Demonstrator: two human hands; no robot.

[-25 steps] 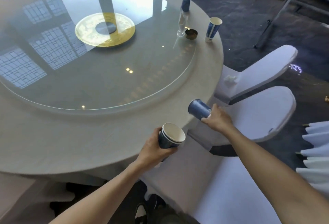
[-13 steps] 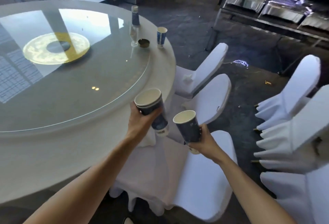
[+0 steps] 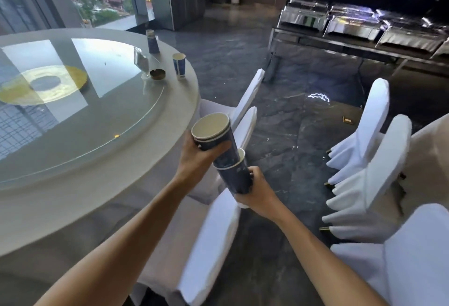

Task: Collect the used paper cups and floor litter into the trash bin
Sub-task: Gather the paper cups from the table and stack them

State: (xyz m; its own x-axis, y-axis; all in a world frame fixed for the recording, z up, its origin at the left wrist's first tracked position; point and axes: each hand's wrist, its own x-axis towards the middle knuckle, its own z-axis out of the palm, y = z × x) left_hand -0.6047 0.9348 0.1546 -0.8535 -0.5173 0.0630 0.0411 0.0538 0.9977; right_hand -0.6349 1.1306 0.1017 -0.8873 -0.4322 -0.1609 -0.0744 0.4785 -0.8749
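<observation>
My left hand (image 3: 195,157) grips a nested stack of blue paper cups (image 3: 213,135), rim up and tilted. My right hand (image 3: 257,190) holds a single blue paper cup (image 3: 237,177) from below. The stack's bottom sits inside that cup's mouth. Another blue paper cup (image 3: 179,65) stands upright near the far edge of the round table (image 3: 136,160). A small piece of litter (image 3: 348,120) lies on the dark floor to the right. No trash bin is in view.
A bottle with a blue label (image 3: 152,42), a clear glass (image 3: 143,65) and a small dark dish (image 3: 157,73) stand on the table. White-covered chairs (image 3: 245,101) line the table's edge; more chairs (image 3: 371,121) stand at the right. Buffet warmers (image 3: 349,22) sit on a far counter.
My two hands came together: the stack in my left hand moved down into the cup held by my right hand. My view swung up and to the right, showing more floor.
</observation>
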